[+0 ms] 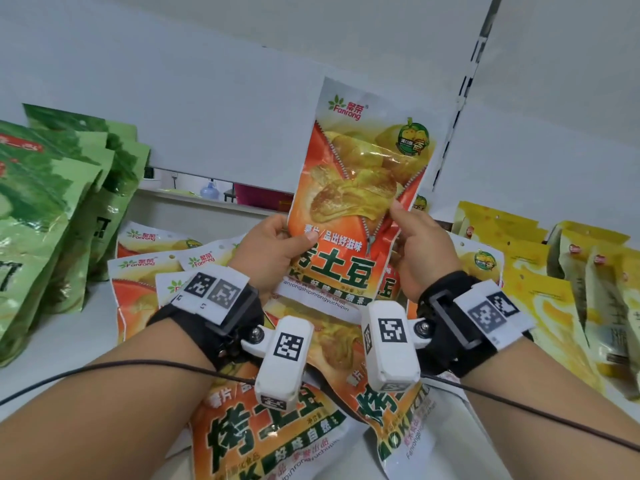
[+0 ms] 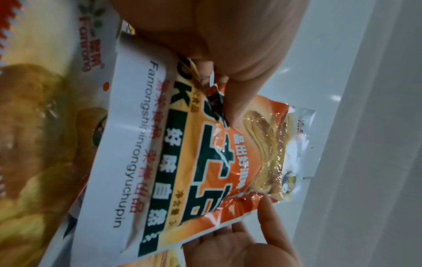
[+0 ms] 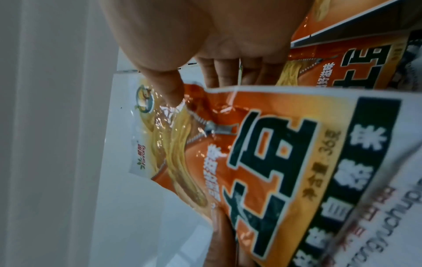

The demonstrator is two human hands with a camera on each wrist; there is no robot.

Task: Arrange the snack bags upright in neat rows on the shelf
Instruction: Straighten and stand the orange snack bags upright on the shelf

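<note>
An orange potato-chip bag (image 1: 356, 188) stands upright in the air above the shelf, front toward me. My left hand (image 1: 277, 247) pinches its lower left edge, thumb on the front. My right hand (image 1: 419, 244) pinches its lower right edge the same way. In the left wrist view the same bag (image 2: 205, 162) lies between my thumb and fingers; the right wrist view shows the bag (image 3: 262, 153) with my thumb pressed on its front. Several more orange bags (image 1: 277, 427) lie flat in a loose pile under my wrists.
Green snack bags (image 1: 52, 220) stand in rows at the left. Yellow bags (image 1: 571, 289) lean in rows at the right. The white shelf back wall (image 1: 207, 98) rises behind, with a slotted upright (image 1: 464, 91) to the right. Bare shelf surface (image 1: 52, 358) shows at the lower left.
</note>
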